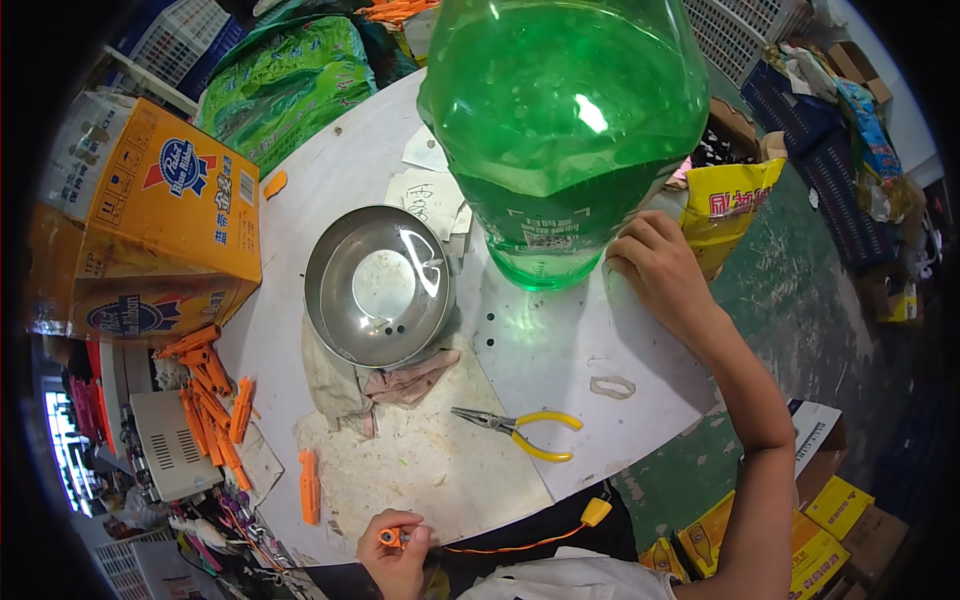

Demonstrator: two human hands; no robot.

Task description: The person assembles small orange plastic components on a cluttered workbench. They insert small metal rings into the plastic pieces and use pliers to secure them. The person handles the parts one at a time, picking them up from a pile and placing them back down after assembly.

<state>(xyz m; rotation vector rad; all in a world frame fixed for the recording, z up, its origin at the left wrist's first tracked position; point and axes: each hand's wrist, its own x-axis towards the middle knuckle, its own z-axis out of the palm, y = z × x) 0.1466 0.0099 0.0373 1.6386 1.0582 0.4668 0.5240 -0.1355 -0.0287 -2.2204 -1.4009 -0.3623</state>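
Observation:
My left hand [394,556], at the table's near edge, is closed around a small orange plastic part [392,537]. An orange-and-yellow wire [510,549] trails right from that hand to a yellow connector [596,513] lying over my lap. My right hand [660,268] is stretched far out beside the lower right side of a large green bottle [560,130]. Its fingers are curled together; whatever they pinch, if anything, cannot be made out. Yellow-handled pliers [515,424] lie between my hands, jaws toward the left. A shallow metal bowl [420,240] sits on a cloth [410,385].
Several orange plastic pieces [212,405] are heaped on the left, with a single one [309,487] nearer me. An orange carton [170,215] stands behind them. A yellow bag [730,210] is right of the bottle. Small black round bits [491,342] and a whitish ring [612,387] lie on the table.

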